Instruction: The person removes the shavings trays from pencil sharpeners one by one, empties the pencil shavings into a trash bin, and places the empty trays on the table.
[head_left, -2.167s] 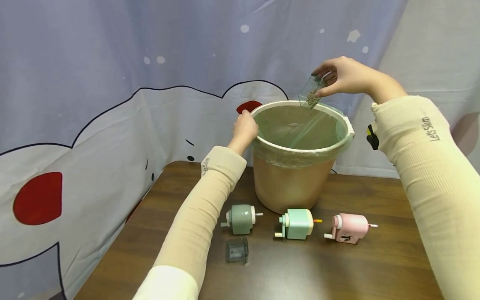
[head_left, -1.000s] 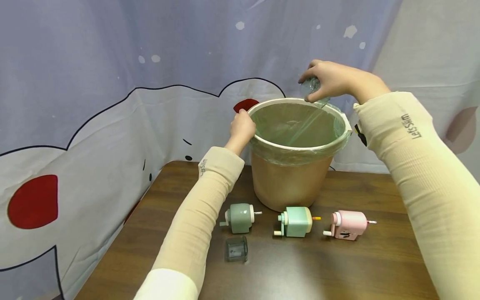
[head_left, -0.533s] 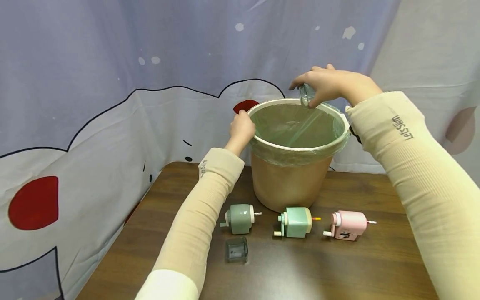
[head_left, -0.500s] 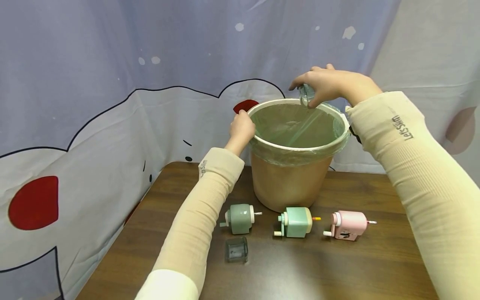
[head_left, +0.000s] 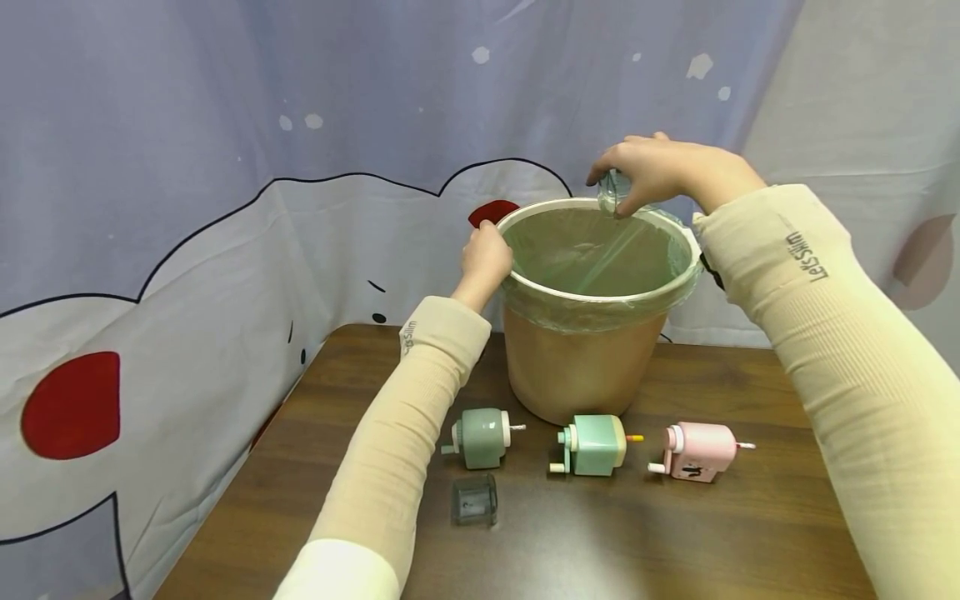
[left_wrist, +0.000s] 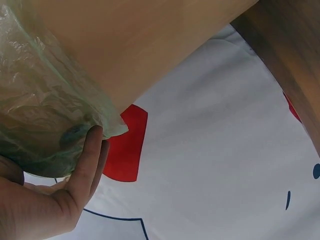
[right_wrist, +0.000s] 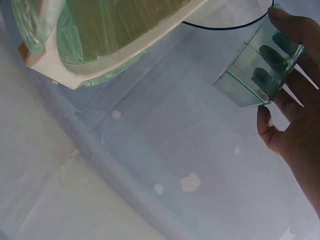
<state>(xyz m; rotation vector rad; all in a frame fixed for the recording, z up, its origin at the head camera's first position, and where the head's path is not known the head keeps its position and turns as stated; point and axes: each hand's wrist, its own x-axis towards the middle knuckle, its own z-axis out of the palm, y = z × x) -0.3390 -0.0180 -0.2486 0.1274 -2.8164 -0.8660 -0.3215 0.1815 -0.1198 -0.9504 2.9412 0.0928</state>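
Note:
At the bin's left rim, my left hand (head_left: 487,254) grips the edge, its fingers (left_wrist: 87,167) against the pale green liner bag (left_wrist: 45,105) outside. The tan trash bin (head_left: 577,367) stands upright, with the liner folded over its white rim. Over the far rim, my right hand (head_left: 660,173) holds a see-through greenish shavings tray (right_wrist: 255,75), thumb on one side and fingers on the other. The tray is tilted mouth-down above the bin, and no shavings show inside it. Part of it is hidden by the hand in the head view.
Three crank pencil sharpeners stand in a row before the bin: grey-green (head_left: 482,439), mint (head_left: 596,446) and pink (head_left: 701,452), each with a pencil-like tip sticking out. A dark clear tray (head_left: 474,502) lies nearer on the wooden table (head_left: 637,542). A patterned curtain (head_left: 360,100) hangs behind.
My right hand has moved left and turned the tray over above the bin. The grey-brown shavings seen in it earlier are out of it. The left hand stays on the rim.

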